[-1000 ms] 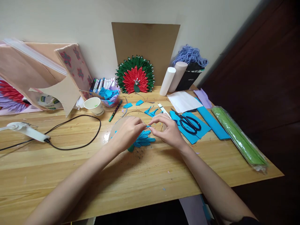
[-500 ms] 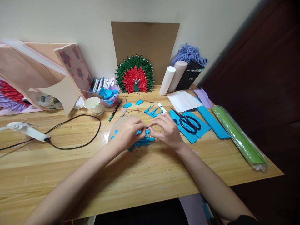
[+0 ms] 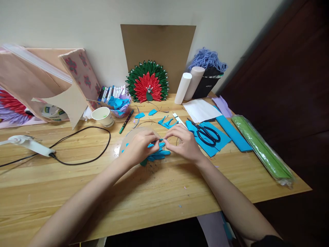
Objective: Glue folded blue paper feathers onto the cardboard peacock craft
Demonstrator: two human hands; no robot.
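Between the fingertips of my left hand [image 3: 141, 145] and my right hand [image 3: 183, 144] is a small blue crepe paper piece [image 3: 161, 139], pinched at both ends. Below my hands lies a round cardboard base [image 3: 128, 138], bearing a fan of blue paper petals [image 3: 159, 156] and a dark green piece [image 3: 144, 162]. My left hand and wrist hide part of it. Just right of my right hand, black-handled scissors [image 3: 208, 135] rest on blue paper sheets [image 3: 223, 139]. Blue cut scraps [image 3: 167, 122] and a white marker [image 3: 179, 118] lie behind my hands.
A glue gun [image 3: 33, 144] with a looping black cord lies left. A paper cup [image 3: 102, 116], a green pen [image 3: 126, 121] and a bowl of scraps [image 3: 120, 108] stand behind. A red-green paper peacock [image 3: 148, 82] leans at the back. Right lies a wrapped green roll [image 3: 260, 149].
My fingertips have drawn slightly apart, and more of the blue paper piece shows stretched between them. My hands otherwise stay in nearly the same place above the cardboard.
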